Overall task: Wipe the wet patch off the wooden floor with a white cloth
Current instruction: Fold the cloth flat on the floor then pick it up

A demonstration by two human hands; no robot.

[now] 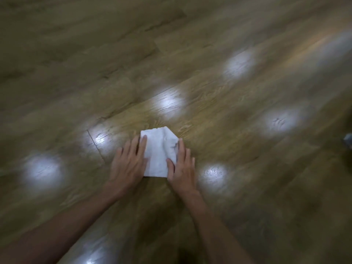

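Two bare hands lay flat on a folded white cloth (160,149) that rested on the wooden floor (228,115) near the middle of the view. From the cloth's centre, the left hand (129,162) sat at about eight o'clock, fingers spread and extended, palm down, its fingertips overlapping the cloth's left edge. The right hand (182,168) sat at about four o'clock, also flat and open, fingers pressing along the cloth's right edge with the thumb lying on the fabric. Neither hand curled around or pinched the cloth; both simply pressed on it. The cloth's far right corner, toward one o'clock, looked folded or bunched. Several bright glare spots (171,101) shone on the boards around the cloth, at twelve, two, five, nine and ten o'clock. Motion blur smeared most of the floor, so I could not tell where any wet patch lay.
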